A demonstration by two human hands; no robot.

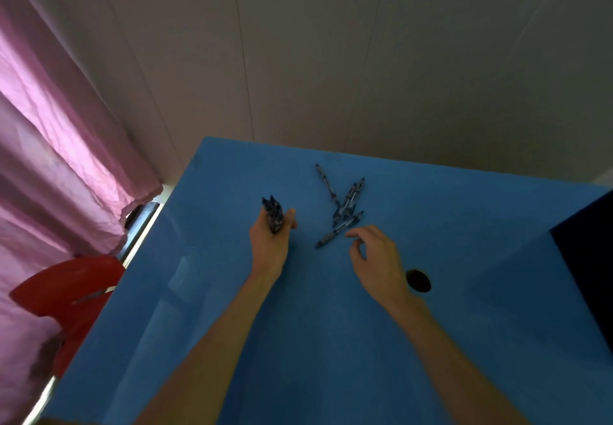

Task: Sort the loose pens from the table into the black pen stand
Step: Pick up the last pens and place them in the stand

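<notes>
A: Right hand (374, 258) first: fingers (356, 234) loosely curled, thumb and forefinger parted, holding nothing, hovering just beside the grey grip end of the nearest loose pen (331, 234).

B: And the left hand (270, 242)?

A: Wrapped round a bundle of pens (273, 214), tips pointing toward the counter's far edge.

B: Remaining pens?

A: Crossed pile of loose pens (345, 202) on the blue counter (464, 258), near the middle toward the far edge, overlapping each other.

B: Best way to pick?

A: Probably pinch the nearest one by its grey grip, lift clear before sliding, so as not to drag the crossed ones. Then pass to the bundle, keeping tips aligned.

B: Stand?

A: Possibly the dark round thing (418, 280) behind the right wrist; hard to tell.
</notes>
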